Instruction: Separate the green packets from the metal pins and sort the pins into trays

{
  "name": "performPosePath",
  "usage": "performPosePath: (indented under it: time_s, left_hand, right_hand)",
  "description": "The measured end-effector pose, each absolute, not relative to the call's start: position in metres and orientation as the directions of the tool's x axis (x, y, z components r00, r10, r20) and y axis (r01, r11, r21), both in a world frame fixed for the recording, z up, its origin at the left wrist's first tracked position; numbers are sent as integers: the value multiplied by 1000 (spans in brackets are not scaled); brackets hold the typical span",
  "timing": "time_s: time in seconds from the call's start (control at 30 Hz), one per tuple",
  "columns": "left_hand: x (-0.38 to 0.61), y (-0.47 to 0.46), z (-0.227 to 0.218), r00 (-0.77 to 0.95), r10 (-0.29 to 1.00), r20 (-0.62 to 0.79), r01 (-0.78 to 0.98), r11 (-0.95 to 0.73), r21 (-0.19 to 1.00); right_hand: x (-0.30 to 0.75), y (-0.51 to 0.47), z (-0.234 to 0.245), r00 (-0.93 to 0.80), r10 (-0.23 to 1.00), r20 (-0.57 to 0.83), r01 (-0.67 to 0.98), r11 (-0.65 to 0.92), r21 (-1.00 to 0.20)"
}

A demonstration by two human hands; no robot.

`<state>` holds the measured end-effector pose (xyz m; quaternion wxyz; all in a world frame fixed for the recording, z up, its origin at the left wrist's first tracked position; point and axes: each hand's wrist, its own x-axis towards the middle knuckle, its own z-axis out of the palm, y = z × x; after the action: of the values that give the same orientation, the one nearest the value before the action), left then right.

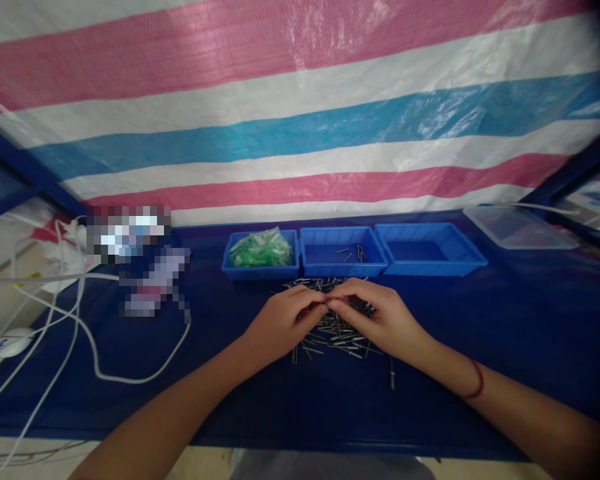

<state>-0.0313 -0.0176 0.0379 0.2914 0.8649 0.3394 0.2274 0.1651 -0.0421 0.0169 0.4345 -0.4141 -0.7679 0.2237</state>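
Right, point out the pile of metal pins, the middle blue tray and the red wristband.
Pile of metal pins [342,331]: head view, its uncovered middle.
Middle blue tray [344,270]: head view, its front wall.
Red wristband [481,380]: head view, its curved edge.

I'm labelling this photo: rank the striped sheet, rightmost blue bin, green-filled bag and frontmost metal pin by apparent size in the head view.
1. Striped sheet
2. Rightmost blue bin
3. Green-filled bag
4. Frontmost metal pin

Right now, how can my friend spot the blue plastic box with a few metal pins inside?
Find the dark blue table in front of the striped pink, white and blue sheet. Three open blue plastic boxes stand there in a row. Choose the middle box: only it holds thin silvery metal pins.
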Motion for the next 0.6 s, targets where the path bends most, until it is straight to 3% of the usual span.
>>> performPosePath:
  time_s: [0.3,0.6]
  left_hand:
    - [-31,-20,37,691,702,172,473,-619,627]
    - [-34,-18,39,621,755,211,519,-598,611]
  right_hand:
    - [161,-44,21,-334,779,530,428,627,-651]
    - [169,-39,23,-411,656,633,525,738,-424]
